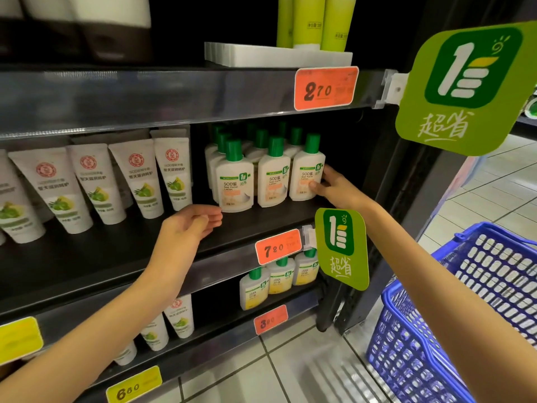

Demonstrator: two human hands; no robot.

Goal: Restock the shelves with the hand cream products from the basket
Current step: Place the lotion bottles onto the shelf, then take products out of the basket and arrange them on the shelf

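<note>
Several white lotion bottles with green caps stand in rows on the middle shelf (261,219). My right hand (334,187) grips the front right bottle (305,174), thumb on its label and fingers round its right side. My left hand (191,225) hovers just left of the front left bottle (234,181), fingers loosely curled and holding nothing; its fingertips are close to the bottle's base. White hand cream tubes (87,184) with a red emblem stand in a row at the left of the same shelf. The blue basket (453,309) hangs at the lower right.
Green signs jut out from the shelf edges: a large one (470,88) at upper right, a small one (343,245) under my right forearm. Orange price tags (325,87) sit on the rails. Below stand yellow-labelled bottles (276,282) and more tubes. White tiled floor (290,373) lies beneath.
</note>
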